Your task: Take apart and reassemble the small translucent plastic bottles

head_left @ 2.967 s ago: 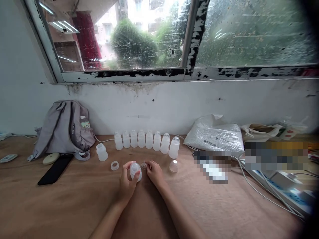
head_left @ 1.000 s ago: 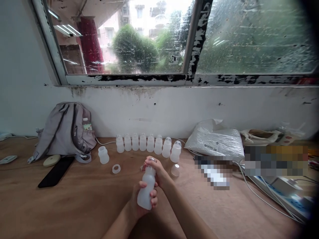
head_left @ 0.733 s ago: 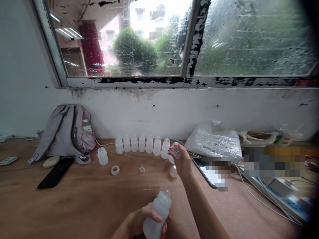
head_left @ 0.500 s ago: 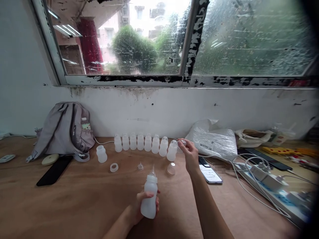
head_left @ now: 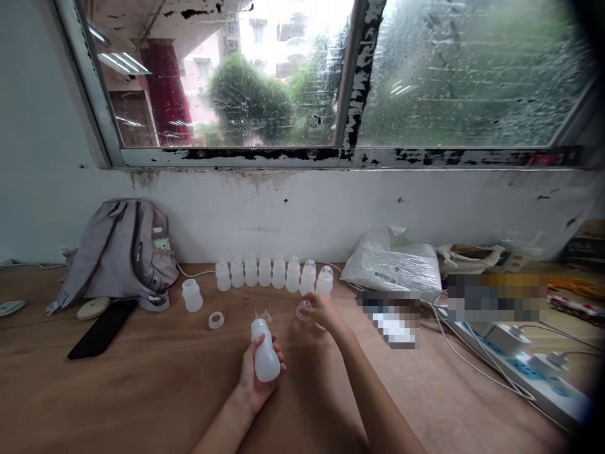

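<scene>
My left hand (head_left: 251, 379) is closed around a frosted white baby bottle (head_left: 267, 361), tilted, with a clear nipple on top. A clear dome-shaped bottle cap (head_left: 303, 310) is pinched in the fingers of my right hand (head_left: 327, 311), to the right of the bottle and a little higher in view. Just behind the held bottle lies a loose clear nipple (head_left: 267, 316), partly covered by it. Farther left are a white collar ring (head_left: 216, 320) and an open bottle body (head_left: 192, 296). Another clear cap is mostly hidden under my right wrist.
Several capped baby bottles (head_left: 265, 271) stand in a row near the wall. A backpack (head_left: 118, 252) and a black phone (head_left: 101, 331) are at left. To the right lie a silvery plastic package (head_left: 397, 261), cables and a power strip (head_left: 524, 372).
My right hand has brought the clear cap from the right end of the bottle row leftward and nearer. My left hand has moved the bottle slightly left and up in view.
</scene>
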`<act>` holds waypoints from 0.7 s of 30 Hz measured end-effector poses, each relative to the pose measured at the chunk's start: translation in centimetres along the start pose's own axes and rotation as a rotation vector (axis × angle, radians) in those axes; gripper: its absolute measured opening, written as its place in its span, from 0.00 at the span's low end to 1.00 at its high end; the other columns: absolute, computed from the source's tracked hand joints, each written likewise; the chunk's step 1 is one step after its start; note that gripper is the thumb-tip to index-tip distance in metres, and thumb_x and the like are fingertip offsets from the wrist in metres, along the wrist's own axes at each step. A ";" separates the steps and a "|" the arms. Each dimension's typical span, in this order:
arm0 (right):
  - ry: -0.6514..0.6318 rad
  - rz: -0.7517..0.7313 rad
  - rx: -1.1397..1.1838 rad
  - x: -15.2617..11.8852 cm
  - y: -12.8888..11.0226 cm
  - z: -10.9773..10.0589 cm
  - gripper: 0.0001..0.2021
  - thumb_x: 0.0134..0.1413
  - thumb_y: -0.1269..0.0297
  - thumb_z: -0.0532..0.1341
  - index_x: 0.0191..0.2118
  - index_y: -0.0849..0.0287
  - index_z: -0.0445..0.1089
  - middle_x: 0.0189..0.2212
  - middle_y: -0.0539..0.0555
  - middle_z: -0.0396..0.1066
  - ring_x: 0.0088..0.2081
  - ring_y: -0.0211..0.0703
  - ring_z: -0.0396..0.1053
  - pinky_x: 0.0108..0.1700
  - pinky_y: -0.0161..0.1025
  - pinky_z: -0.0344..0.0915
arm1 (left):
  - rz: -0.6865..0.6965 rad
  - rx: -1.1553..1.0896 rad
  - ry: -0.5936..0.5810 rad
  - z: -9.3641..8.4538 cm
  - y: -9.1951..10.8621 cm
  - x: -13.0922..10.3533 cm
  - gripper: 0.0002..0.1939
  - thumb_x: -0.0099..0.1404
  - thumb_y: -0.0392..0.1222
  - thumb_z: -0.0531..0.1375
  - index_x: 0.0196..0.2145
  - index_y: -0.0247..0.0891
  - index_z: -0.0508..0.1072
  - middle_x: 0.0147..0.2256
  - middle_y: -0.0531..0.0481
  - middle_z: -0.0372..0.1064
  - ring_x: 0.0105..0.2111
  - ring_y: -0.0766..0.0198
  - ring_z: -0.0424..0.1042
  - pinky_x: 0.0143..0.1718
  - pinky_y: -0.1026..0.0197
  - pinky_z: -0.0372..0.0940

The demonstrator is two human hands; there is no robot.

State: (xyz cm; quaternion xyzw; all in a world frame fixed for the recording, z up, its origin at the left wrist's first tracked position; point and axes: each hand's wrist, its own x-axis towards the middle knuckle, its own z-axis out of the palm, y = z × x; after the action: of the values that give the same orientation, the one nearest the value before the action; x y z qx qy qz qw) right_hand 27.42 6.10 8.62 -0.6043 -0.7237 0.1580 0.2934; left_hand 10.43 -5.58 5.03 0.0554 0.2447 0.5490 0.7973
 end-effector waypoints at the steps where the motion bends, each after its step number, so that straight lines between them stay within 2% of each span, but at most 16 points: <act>1: 0.004 0.008 -0.041 0.0 0.2 0.3 0.07 0.36 0.65 0.61 0.27 0.57 0.70 0.24 0.53 0.70 0.29 0.47 0.67 0.29 0.40 0.57 | 0.005 -0.006 0.000 0.0 0.0 0.0 0.13 0.54 0.44 0.58 0.36 0.33 0.65 0.24 0.53 0.64 0.22 0.69 0.67 0.23 0.66 0.62; 9: -0.014 0.050 -0.209 0.0 1.3 1.6 0.07 0.32 0.68 0.63 0.25 0.55 0.67 0.24 0.54 0.70 0.30 0.49 0.66 0.29 0.40 0.56 | 0.019 0.073 0.058 0.3 -0.4 -0.2 0.15 0.53 0.43 0.59 0.37 0.33 0.66 0.23 0.53 0.65 0.21 0.68 0.67 0.22 0.65 0.63; 14: -0.089 0.049 -0.212 -0.1 1.5 1.5 0.10 0.32 0.66 0.63 0.27 0.55 0.66 0.27 0.54 0.69 0.30 0.48 0.65 0.27 0.38 0.56 | 0.031 0.081 0.050 0.2 -0.4 -0.1 0.15 0.53 0.43 0.59 0.38 0.33 0.66 0.24 0.52 0.65 0.21 0.68 0.67 0.22 0.65 0.63; 17: -0.091 0.051 -0.188 -0.2 1.4 1.3 0.10 0.31 0.66 0.63 0.27 0.55 0.65 0.26 0.54 0.68 0.31 0.47 0.64 0.28 0.38 0.56 | 0.026 0.093 0.050 0.2 -0.4 -0.1 0.15 0.53 0.43 0.59 0.38 0.33 0.66 0.24 0.52 0.65 0.21 0.68 0.66 0.23 0.65 0.63; 21: -0.068 0.092 -0.129 -0.5 1.5 0.7 0.09 0.31 0.73 0.61 0.25 0.57 0.66 0.26 0.54 0.68 0.33 0.48 0.64 0.31 0.40 0.56 | 0.011 0.122 0.056 0.3 -0.5 -0.3 0.15 0.53 0.43 0.59 0.38 0.33 0.65 0.25 0.52 0.65 0.22 0.68 0.66 0.24 0.65 0.63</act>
State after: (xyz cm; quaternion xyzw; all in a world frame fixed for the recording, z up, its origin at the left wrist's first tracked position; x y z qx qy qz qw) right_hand 28.16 6.06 7.09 -0.6489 -0.7134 0.1448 0.2216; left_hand 10.88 -6.00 5.18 0.0897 0.2995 0.5387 0.7823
